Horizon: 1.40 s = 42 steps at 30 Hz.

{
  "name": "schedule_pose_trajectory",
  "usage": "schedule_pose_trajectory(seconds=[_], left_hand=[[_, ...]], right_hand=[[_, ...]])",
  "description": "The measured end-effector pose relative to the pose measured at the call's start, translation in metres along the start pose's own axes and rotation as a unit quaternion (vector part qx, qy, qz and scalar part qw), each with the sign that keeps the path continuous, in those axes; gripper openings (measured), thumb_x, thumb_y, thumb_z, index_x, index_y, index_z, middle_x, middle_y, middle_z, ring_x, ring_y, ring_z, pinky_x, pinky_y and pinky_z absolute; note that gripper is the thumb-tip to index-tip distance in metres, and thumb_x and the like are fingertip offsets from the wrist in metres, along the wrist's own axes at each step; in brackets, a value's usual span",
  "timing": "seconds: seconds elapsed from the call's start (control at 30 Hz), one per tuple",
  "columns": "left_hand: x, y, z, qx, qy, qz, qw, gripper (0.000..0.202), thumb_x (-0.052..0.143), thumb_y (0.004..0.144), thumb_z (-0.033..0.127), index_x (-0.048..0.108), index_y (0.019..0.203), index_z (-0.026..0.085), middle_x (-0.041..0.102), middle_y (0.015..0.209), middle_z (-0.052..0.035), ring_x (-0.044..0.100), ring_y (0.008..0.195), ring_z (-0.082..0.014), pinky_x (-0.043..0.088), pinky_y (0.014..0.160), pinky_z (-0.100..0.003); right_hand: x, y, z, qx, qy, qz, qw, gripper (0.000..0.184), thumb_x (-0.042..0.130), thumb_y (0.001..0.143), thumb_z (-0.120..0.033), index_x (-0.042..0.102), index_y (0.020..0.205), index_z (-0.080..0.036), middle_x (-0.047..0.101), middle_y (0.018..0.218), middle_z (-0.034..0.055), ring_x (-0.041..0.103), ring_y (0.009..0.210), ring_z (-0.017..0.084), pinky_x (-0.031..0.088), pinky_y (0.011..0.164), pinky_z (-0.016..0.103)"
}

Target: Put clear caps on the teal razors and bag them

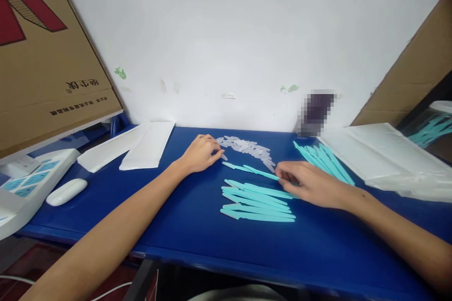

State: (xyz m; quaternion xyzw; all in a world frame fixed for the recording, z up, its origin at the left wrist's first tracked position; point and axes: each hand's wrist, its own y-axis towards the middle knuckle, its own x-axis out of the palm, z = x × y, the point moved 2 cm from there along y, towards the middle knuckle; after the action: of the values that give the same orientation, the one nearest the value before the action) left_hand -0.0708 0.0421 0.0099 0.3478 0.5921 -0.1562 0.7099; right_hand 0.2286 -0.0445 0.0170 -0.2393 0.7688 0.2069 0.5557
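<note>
My left hand (202, 153) is at the left end of a curved heap of small clear plastic blade caps (247, 146). Its thumb and fingers are pinched around one cap (224, 156), whose tip shows below them. With closed fingers, my right hand (305, 181) holds the handle end of a turquoise eyebrow razor (262, 173), its blade end pointing left. Directly below it on the table, several more turquoise razors (259, 204) lie side by side, blade ends to the left. Behind my right hand is a loose pile of razors (326, 162).
The blue table (197, 225) meets a white wall. White sleeves (150, 146), a white oval case (67, 192) and a white tray (58, 169) are at left. Clear plastic bags (384, 155) and a tub of razors (432, 127) stand right. A cardboard box (52, 66) leans far left.
</note>
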Motion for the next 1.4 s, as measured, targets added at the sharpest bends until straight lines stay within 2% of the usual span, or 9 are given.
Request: schedule_pose_trajectory(seconds=[0.17, 0.27, 0.43, 0.6, 0.73, 0.87, 1.07, 1.27, 1.4], left_hand=[[-0.001, -0.007, 0.000, 0.028, -0.012, -0.038, 0.999, 0.031, 0.049, 0.101, 0.034, 0.070, 0.119, 0.022, 0.069, 0.117, -0.0097, 0.058, 0.109, -0.0265, 0.041, 0.093, -0.039], [-0.001, -0.011, -0.001, 0.046, -0.015, -0.072, 0.996, 0.031, 0.044, 0.103, 0.031, 0.071, 0.118, 0.024, 0.066, 0.117, -0.0090, 0.057, 0.109, -0.0252, 0.040, 0.093, -0.038], [-0.003, -0.010, -0.009, 0.026, -0.033, -0.070, 0.997, 0.021, 0.053, 0.100, 0.030, 0.069, 0.107, 0.018, 0.068, 0.099, -0.0077, 0.060, 0.096, -0.0238, 0.042, 0.086, -0.035], [-0.004, -0.010, -0.008, 0.034, -0.042, -0.025, 0.998, 0.037, 0.039, 0.104, 0.025, 0.057, 0.135, 0.014, 0.065, 0.104, -0.0123, 0.061, 0.093, -0.0240, 0.045, 0.082, -0.036], [-0.010, -0.011, 0.007, 0.015, -0.196, 0.039, 0.980, 0.021, 0.053, 0.099, 0.031, 0.066, 0.107, 0.017, 0.068, 0.100, -0.0078, 0.064, 0.089, -0.0190, 0.049, 0.082, -0.031], [-0.010, -0.011, 0.023, -0.001, -0.322, 0.040, 0.946, 0.021, 0.061, 0.093, 0.031, 0.061, 0.109, 0.017, 0.070, 0.088, -0.0026, 0.065, 0.077, -0.0142, 0.052, 0.074, -0.027], [-0.011, -0.011, 0.026, 0.032, -0.281, -0.002, 0.959, 0.025, 0.063, 0.089, 0.025, 0.074, 0.110, 0.017, 0.077, 0.098, -0.0064, 0.068, 0.082, -0.0154, 0.054, 0.076, -0.028], [-0.010, -0.010, 0.024, 0.040, -0.254, -0.045, 0.965, 0.020, 0.071, 0.087, 0.035, 0.080, 0.091, 0.018, 0.073, 0.083, -0.0056, 0.060, 0.068, -0.0128, 0.045, 0.059, -0.024], [-0.008, -0.010, 0.025, 0.035, -0.246, -0.086, 0.965, 0.025, 0.067, 0.090, 0.038, 0.079, 0.090, 0.016, 0.068, 0.077, -0.0044, 0.056, 0.062, -0.0111, 0.043, 0.056, -0.024]], right_hand=[[0.006, 0.003, 0.006, -0.015, 0.018, 0.010, 1.000, 0.015, 0.049, 0.093, -0.030, 0.048, 0.079, -0.024, 0.059, 0.073, 0.0011, 0.051, 0.062, 0.018, 0.036, 0.059, 0.031], [0.013, 0.005, 0.014, -0.021, 0.032, 0.015, 0.999, 0.018, 0.050, 0.093, -0.034, 0.049, 0.078, -0.024, 0.060, 0.072, 0.0021, 0.052, 0.061, 0.019, 0.037, 0.059, 0.032], [0.019, 0.007, 0.018, -0.021, 0.044, 0.013, 0.999, 0.019, 0.048, 0.096, -0.036, 0.050, 0.081, -0.024, 0.062, 0.077, 0.0023, 0.054, 0.064, 0.019, 0.039, 0.061, 0.032], [0.013, 0.006, 0.009, -0.021, 0.027, 0.008, 0.999, 0.019, 0.044, 0.098, -0.034, 0.049, 0.083, -0.024, 0.063, 0.081, 0.0022, 0.055, 0.068, 0.019, 0.038, 0.063, 0.031], [0.008, 0.005, 0.004, -0.017, 0.017, 0.015, 1.000, 0.016, 0.044, 0.098, -0.031, 0.049, 0.085, -0.024, 0.064, 0.083, 0.0026, 0.057, 0.070, 0.019, 0.038, 0.064, 0.031], [0.006, 0.004, 0.003, -0.014, -0.004, 0.020, 1.000, 0.013, 0.045, 0.098, -0.028, 0.049, 0.086, -0.024, 0.064, 0.079, 0.0022, 0.057, 0.067, 0.019, 0.036, 0.063, 0.031], [0.002, 0.002, 0.001, -0.024, -0.021, 0.023, 0.999, 0.014, 0.041, 0.100, -0.029, 0.050, 0.091, -0.023, 0.064, 0.075, 0.0020, 0.055, 0.064, 0.018, 0.033, 0.061, 0.030], [-0.001, -0.001, -0.001, -0.031, -0.018, 0.018, 0.999, 0.011, 0.042, 0.099, -0.028, 0.050, 0.094, -0.023, 0.062, 0.072, 0.0001, 0.053, 0.060, 0.017, 0.032, 0.060, 0.029], [-0.002, -0.002, -0.004, -0.037, -0.015, 0.019, 0.999, 0.012, 0.041, 0.100, -0.027, 0.050, 0.093, -0.023, 0.060, 0.071, -0.0005, 0.051, 0.059, 0.016, 0.032, 0.059, 0.028]])
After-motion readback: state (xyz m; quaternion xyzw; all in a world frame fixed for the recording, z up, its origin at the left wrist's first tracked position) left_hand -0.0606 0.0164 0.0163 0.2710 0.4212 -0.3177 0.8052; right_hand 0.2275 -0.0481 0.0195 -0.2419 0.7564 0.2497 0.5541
